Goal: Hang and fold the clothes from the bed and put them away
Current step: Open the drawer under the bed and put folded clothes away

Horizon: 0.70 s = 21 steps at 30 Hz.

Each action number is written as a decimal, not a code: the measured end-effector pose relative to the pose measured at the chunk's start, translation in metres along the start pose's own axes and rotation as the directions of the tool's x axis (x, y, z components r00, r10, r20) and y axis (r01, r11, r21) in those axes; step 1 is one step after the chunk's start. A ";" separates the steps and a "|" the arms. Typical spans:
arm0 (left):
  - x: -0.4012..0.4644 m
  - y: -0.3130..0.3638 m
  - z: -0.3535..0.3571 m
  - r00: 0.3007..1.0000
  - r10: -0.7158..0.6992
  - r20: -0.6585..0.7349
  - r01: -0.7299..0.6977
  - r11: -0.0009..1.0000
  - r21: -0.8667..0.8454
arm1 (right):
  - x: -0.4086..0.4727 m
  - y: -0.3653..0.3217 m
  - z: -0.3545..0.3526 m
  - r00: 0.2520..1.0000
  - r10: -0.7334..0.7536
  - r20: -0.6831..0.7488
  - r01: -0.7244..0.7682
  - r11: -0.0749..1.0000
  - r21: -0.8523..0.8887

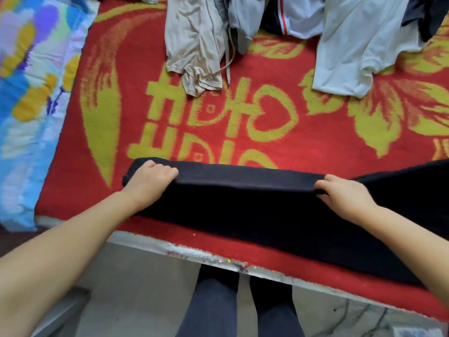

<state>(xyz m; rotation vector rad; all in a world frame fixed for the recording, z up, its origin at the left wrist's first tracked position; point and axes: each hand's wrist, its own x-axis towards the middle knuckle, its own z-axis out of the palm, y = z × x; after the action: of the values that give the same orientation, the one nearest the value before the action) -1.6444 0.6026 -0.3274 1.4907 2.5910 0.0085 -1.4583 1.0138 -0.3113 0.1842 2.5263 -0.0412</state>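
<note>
Both hands gripped the folded black garment (243,203) on the red blanket (145,81) — left hand (148,181) at nine o'clock, right hand (345,193) at three — fingers curled over its far edge.

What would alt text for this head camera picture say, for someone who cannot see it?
A person's left hand and right hand grip the far edge of a long black garment spread on a red and yellow blanket. Beige and white clothes lie crumpled beyond.

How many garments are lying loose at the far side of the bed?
At least 4: beige top, grey piece, white striped one, pale shirt. Dark fabric at the corner may be more.
</note>
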 end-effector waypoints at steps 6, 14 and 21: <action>-0.068 0.036 0.046 0.694 -0.347 0.631 0.213 0.936 0.280 | -0.029 -0.051 0.053 0.958 -0.170 0.231 0.168 0.985 0.028; 0.028 0.162 0.049 0.872 -0.239 0.427 0.193 0.970 0.147 | -0.058 0.016 0.063 0.992 -0.119 0.042 0.101 0.946 0.309; 0.179 0.364 0.055 0.966 -0.055 0.253 0.109 0.973 -0.202 | -0.045 0.222 0.053 0.983 0.176 -0.055 -0.183 0.970 -0.162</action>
<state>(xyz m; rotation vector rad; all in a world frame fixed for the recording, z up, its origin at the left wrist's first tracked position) -1.4129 0.9369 -0.3755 1.2241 2.3666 0.0855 -1.3606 1.2238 -0.3263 0.3478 2.5275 0.2475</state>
